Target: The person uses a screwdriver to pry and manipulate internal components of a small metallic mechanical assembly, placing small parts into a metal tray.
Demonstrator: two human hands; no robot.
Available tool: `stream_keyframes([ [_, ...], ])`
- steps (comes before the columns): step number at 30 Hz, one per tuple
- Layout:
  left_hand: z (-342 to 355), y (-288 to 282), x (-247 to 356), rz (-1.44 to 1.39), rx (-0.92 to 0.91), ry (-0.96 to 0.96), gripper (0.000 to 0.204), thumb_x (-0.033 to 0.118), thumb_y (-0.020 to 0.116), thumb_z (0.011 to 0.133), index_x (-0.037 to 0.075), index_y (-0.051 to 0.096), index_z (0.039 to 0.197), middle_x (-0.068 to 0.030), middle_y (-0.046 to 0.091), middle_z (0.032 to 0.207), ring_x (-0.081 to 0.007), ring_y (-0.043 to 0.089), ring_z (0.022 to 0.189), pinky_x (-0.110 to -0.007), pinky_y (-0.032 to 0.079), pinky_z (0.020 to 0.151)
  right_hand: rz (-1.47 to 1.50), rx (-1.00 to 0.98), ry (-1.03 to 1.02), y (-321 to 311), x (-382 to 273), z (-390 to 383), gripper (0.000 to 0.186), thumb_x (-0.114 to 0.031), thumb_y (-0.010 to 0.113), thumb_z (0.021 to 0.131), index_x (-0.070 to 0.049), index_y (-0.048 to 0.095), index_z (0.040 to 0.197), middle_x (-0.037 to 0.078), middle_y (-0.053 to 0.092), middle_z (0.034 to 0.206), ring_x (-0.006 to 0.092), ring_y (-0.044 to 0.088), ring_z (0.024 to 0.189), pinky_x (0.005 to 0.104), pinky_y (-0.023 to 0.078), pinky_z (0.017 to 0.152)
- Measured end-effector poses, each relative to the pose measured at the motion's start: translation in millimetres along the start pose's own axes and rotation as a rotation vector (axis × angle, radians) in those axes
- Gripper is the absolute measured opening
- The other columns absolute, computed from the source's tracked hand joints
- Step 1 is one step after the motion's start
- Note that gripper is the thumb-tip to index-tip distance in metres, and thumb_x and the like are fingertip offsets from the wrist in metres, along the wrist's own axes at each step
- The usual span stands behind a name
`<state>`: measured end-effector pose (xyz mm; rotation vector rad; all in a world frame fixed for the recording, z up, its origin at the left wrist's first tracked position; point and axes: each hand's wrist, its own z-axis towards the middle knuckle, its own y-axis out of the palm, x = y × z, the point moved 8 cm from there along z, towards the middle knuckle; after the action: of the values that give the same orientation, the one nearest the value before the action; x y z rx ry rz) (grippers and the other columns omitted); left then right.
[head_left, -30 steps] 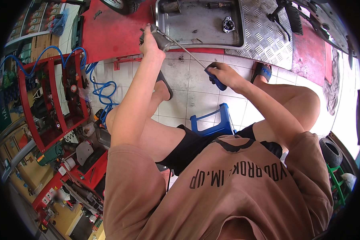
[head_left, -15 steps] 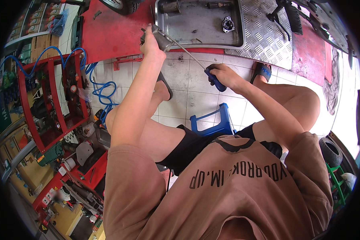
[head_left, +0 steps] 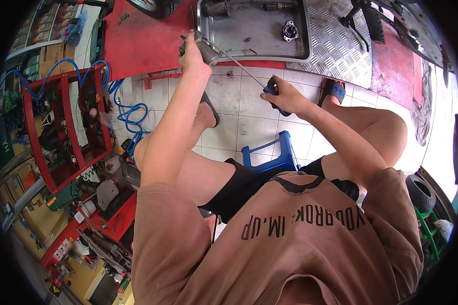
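My left hand (head_left: 192, 55) is closed round a grey metal motor part (head_left: 206, 53) at the near edge of the red platform. A long-shafted screwdriver (head_left: 244, 67) runs from this part down toward the right, its tip hidden beside the part. My right hand (head_left: 284, 95) grips the screwdriver's blue handle, with the fingers wrapped over it. Just beyond the motor part lies a metal tray (head_left: 269, 38). In it are a round flanged end cover (head_left: 290, 31), a metal cylinder (head_left: 217, 9) and a small dark armature-like piece (head_left: 276, 6).
The red platform (head_left: 137, 40) and a checker plate (head_left: 336, 40) flank the tray. Between my legs stands a blue stool (head_left: 270, 155) on the tiled floor. To the left are a red metal rack (head_left: 51, 132) and a coiled blue hose (head_left: 132, 114). A motorcycle wheel (head_left: 152, 6) is at the top.
My right hand has turned about the screwdriver handle, and its fingers now lie differently over it. My left hand and the motor part have hardly moved.
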<state>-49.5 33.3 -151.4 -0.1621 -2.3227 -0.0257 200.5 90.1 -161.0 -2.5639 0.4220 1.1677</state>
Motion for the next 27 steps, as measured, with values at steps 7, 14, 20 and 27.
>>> stream_keyframes([
  [7,-3,3,2,0.015,-0.035,-0.011,0.073,0.046,0.079,0.068,0.008,0.047,0.122,-0.0047,0.056,0.110,-0.0197,0.058,0.093,-0.044,0.050,0.079,0.122,-0.061,0.028,7,9,5,0.032,-0.023,0.053,0.090,0.004,0.064,0.101,0.009,0.063,0.080,0.0178,0.059,0.070,0.0308,0.047,0.065],
  [14,1,0,3,0.011,-0.037,-0.007,0.071,0.046,0.079,0.069,0.007,0.049,0.121,-0.0045,0.057,0.109,-0.0196,0.059,0.093,-0.044,0.051,0.079,0.056,0.001,0.024,0,-7,-2,0.030,-0.021,0.055,0.089,0.005,0.058,0.105,0.012,0.064,0.079,0.0172,0.060,0.065,0.0309,0.048,0.066],
  [20,-2,4,3,0.001,-0.041,-0.010,0.072,0.046,0.079,0.069,0.007,0.049,0.121,-0.0048,0.057,0.109,-0.0198,0.059,0.093,-0.045,0.051,0.079,0.308,-0.082,0.058,6,8,8,0.028,-0.018,0.063,0.084,0.005,0.058,0.099,0.012,0.064,0.079,0.0159,0.061,0.064,0.0312,0.049,0.064],
  [27,1,0,1,-0.003,-0.018,-0.014,0.071,0.046,0.078,0.069,0.006,0.050,0.120,-0.0046,0.057,0.109,-0.0198,0.059,0.092,-0.044,0.051,0.079,0.048,0.060,-0.056,-3,-9,-1,0.031,-0.024,0.062,0.085,0.005,0.060,0.097,0.011,0.064,0.078,0.0159,0.061,0.064,0.0300,0.049,0.064],
])
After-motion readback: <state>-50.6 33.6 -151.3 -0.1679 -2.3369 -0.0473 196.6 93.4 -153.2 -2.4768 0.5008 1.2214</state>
